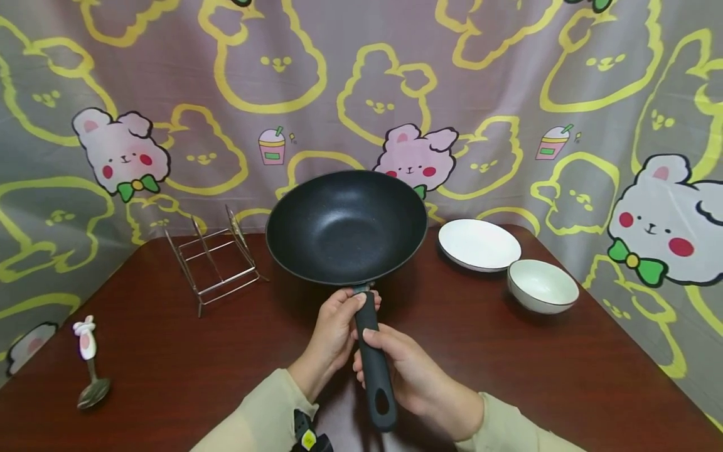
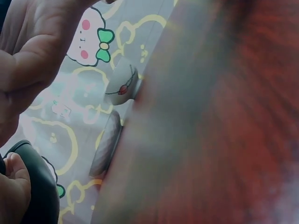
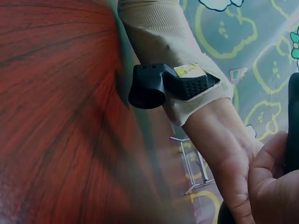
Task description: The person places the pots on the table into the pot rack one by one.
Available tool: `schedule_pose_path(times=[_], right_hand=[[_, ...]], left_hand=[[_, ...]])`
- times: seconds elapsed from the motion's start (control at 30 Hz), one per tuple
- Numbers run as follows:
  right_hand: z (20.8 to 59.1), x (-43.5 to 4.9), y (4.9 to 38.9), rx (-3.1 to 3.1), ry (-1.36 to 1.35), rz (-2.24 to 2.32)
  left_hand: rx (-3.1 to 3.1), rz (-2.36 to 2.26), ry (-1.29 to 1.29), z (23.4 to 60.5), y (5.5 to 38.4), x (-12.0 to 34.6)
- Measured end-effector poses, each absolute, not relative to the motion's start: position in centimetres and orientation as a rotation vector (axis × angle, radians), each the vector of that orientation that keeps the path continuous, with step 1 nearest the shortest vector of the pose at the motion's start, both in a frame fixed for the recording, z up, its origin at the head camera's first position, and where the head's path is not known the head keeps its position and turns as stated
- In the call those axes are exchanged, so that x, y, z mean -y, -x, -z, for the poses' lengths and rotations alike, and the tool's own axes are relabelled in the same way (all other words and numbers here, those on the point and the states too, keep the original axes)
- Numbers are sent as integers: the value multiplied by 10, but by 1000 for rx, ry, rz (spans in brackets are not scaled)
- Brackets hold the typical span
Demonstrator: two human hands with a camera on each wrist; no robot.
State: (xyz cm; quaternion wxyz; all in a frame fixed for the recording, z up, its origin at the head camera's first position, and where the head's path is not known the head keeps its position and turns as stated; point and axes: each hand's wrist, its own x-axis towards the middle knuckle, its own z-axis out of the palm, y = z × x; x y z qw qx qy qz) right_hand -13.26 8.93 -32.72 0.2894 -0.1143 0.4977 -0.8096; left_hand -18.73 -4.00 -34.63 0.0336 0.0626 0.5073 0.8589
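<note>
A black wok (image 1: 347, 232) with a long dark handle (image 1: 375, 370) is held up over the table, its inside tilted toward me in the head view. My left hand (image 1: 333, 329) grips the handle at its upper end, close to the pan, thumb lying on top. Lower down, my right hand (image 1: 420, 376) wraps the same handle from the right, its thumb across the top and fingertips showing on the left side. The left wrist view catches part of the wok (image 2: 39, 186) at its lower left. In the right wrist view the dark handle (image 3: 293, 121) stands at the right edge.
A wire rack (image 1: 217, 263) stands at the back left. A spoon (image 1: 90, 364) with a white animal-shaped handle lies at the far left. On the right are a white plate (image 1: 480, 245) and a bowl (image 1: 542, 285). A patterned curtain (image 1: 316, 132) encloses the brown table (image 1: 214, 358).
</note>
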Motion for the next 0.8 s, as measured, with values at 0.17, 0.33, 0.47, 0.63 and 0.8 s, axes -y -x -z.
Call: schedule_pose_path(times=[0.17, 0.33, 0.47, 0.63, 0.8], right_hand=[[327, -86, 133, -1290, 379, 2176], [326, -80, 134, -1230, 477, 2211], [325, -76, 136, -1260, 508, 2229], [328, -74, 141, -1396, 516, 2200], [331, -75, 144, -1497, 526, 2148]], left_hand=[[-1558, -2680, -211, 343, 187, 42], [-1534, -2704, -269, 339, 187, 44], [-1513, -2715, -307, 336, 190, 46], [-1498, -2709, -319, 337, 193, 49], [-1513, -2674, -336, 339, 194, 53]])
